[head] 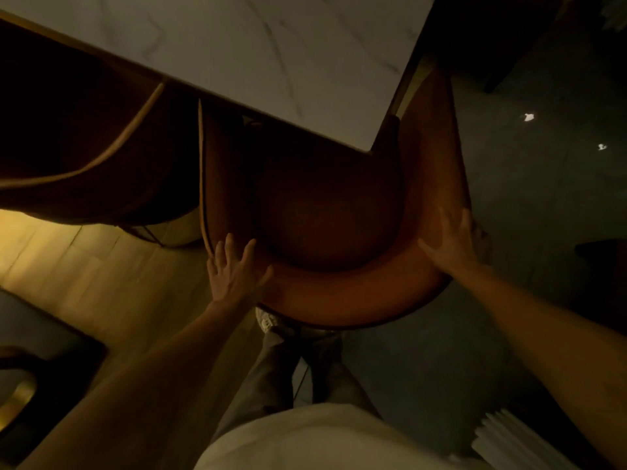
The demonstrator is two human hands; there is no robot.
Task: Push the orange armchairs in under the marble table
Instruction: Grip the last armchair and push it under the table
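An orange armchair point(339, 296) with a curved backrest stands at the corner of the white marble table point(271, 56); the front of its seat is under the tabletop. My left hand point(234, 269) rests on the left end of the backrest, fingers spread over the rim. On the right side of the backrest lies my right hand point(454, 242), palm flat and fingers wrapped over the outer edge. A second orange armchair point(84, 147) sits to the left in deep shadow, partly under the table.
Pale wood floor point(101, 273) lies at the left, dark floor point(526, 198) at the right. My legs and a white shoe point(268, 320) are right behind the chair. A dark piece of furniture point(40, 351) stands at the lower left.
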